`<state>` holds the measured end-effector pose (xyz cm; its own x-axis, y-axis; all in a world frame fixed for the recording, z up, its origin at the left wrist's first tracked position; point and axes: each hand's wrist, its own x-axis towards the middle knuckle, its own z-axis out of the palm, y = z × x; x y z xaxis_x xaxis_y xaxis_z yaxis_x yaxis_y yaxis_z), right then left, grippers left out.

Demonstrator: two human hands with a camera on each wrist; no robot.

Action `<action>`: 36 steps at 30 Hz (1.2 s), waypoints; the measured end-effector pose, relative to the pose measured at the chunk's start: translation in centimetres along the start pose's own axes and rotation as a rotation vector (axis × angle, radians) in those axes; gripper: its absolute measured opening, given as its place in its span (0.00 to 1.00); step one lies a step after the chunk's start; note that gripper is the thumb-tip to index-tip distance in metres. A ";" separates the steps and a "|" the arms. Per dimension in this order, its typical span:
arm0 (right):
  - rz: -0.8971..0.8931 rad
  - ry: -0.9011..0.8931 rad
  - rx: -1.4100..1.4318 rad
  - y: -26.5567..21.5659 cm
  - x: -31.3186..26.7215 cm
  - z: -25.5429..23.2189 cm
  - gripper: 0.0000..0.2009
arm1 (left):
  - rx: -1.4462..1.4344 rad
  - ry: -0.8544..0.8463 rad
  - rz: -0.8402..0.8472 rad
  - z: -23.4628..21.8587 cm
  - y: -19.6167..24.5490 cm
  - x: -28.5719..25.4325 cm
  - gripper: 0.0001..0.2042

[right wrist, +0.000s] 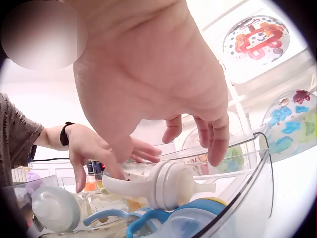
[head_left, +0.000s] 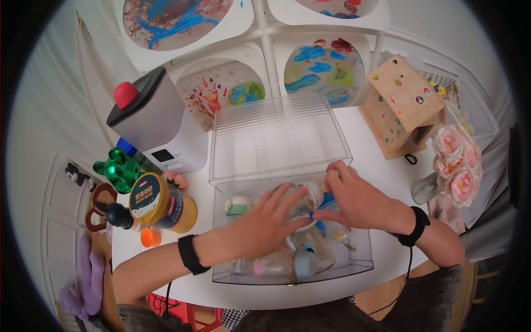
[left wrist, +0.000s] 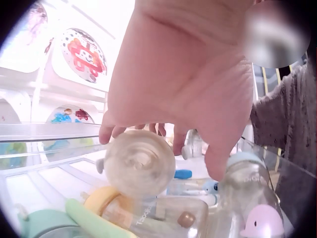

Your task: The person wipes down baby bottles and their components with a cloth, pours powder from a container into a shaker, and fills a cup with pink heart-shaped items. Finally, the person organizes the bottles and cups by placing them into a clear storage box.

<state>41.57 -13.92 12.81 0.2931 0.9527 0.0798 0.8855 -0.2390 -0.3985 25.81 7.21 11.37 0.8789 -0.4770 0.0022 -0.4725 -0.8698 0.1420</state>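
My left hand grips a clear baby bottle lying on its side, fingers over the top and thumb low on the near side. The bottle's white collar and handle point toward my right hand. That hand hovers over the collar end, fingers loosely bent and apart, thumb close beside the handle. Both hands work inside a clear plastic box. Under them lie a bottle with a light blue collar, one with an orange collar and a blue-handled lid.
The box's ribbed clear lid stands raised at the back. A grey-and-white appliance, a yellow tin and an orange cup stand left. To the right are a wooden house and pink flowers in a vase.
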 end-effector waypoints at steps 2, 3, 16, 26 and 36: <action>0.004 -0.015 0.028 -0.1 0.5 -0.3 0.31 | -0.118 -0.024 -0.030 -2.5 -0.4 -0.6 0.33; 0.033 -0.042 0.038 -0.1 0.7 -0.5 0.30 | -0.238 -0.046 -0.050 -3.4 -0.8 -1.1 0.33; -0.214 -0.057 -0.144 -4.1 -1.0 0.7 0.30 | -0.048 0.149 -0.410 -2.6 -6.6 -3.4 0.38; -0.317 -0.306 -0.218 -7.7 -4.9 3.2 0.31 | -0.179 -0.149 -0.450 -2.6 -6.6 -0.8 0.55; -0.316 -0.271 -0.231 -6.4 -6.2 2.2 0.24 | -0.190 -0.281 -0.519 -3.5 -5.9 0.7 0.55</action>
<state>33.30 -17.90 12.82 -0.0807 0.9928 -0.0887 0.9821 0.0640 -0.1773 29.49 12.47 13.97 0.9278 -0.0351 -0.3715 0.0548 -0.9719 0.2289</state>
